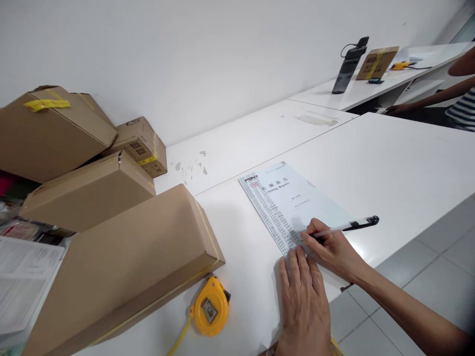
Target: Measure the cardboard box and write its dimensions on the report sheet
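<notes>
Fingers [314, 228] of the right hand [334, 249] grip the pen [345, 227] above the booklet [293, 198].

Left hand [305, 301] flat, palm down.

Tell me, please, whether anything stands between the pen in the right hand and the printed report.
Nothing visible does: the right hand holds the pen with its tip at the printed report, and the left hand lies beside the tip, not in between.
</notes>
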`<state>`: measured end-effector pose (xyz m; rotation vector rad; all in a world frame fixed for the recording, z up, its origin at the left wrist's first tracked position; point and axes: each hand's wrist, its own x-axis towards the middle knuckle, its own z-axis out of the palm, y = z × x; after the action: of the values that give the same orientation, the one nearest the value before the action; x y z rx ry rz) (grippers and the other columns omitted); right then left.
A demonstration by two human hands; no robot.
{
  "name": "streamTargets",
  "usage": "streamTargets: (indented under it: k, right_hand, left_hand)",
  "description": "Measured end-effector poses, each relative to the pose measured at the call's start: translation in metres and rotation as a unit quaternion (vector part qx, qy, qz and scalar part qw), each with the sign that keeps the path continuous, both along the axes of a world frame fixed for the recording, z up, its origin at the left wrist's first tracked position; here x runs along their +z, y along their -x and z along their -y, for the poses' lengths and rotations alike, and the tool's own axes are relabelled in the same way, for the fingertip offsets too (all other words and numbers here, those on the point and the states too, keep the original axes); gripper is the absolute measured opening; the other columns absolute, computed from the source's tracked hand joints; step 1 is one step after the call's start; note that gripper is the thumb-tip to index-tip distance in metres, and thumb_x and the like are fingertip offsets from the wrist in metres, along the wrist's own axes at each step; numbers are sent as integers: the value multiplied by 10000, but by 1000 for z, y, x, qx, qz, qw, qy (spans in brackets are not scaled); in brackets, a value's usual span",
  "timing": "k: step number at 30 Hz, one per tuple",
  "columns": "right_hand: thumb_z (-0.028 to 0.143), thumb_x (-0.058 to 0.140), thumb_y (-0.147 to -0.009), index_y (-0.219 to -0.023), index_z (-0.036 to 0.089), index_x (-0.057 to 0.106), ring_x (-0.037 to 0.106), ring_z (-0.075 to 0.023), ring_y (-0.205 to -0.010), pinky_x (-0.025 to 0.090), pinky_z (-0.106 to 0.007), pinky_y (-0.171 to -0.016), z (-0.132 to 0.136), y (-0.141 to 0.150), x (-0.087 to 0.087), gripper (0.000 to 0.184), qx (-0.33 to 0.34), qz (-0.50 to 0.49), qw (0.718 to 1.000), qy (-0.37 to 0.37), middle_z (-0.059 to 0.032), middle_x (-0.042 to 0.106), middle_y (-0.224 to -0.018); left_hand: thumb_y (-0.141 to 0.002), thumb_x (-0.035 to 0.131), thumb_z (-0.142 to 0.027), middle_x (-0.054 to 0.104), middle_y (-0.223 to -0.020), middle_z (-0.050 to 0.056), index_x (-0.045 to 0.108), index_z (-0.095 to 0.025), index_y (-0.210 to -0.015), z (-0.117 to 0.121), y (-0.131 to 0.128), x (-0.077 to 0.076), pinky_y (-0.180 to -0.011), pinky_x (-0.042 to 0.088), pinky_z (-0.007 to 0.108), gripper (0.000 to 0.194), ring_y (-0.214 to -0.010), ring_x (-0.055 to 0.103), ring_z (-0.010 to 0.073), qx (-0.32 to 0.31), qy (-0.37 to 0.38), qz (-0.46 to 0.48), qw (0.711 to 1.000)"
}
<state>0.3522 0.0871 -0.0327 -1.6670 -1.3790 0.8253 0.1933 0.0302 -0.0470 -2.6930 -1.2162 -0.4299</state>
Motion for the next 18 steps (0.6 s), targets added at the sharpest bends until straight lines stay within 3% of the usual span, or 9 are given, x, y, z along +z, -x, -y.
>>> streamTargets:
  k: [11, 18]
  right_hand:
    - [388, 564, -913, -677, 241, 420, 293, -116, -536, 264, -268, -481, -1, 2, 2, 313, -2, -3, 1000, 13, 58, 351, -601]
    - [421, 548, -931, -686, 235, 436, 299, -114, -538, 265, -264, -475, -1, 2, 2, 327, 0, -10, 1000, 14, 54, 350, -597]
  left_hand:
    - [-854, 665, -253, 388, -1588, 220, 422, -21, -1494, 0, 2, 2, -1111, 489, 525, 723, -1478, 321, 369, 2, 0, -5, 1000]
    - [-901, 625, -232, 425, -1562, 230, 432, 1, -1481, 0, 1, 5, -1101, 499, 523, 655, -1454, 361, 367, -7, 13, -12, 1000]
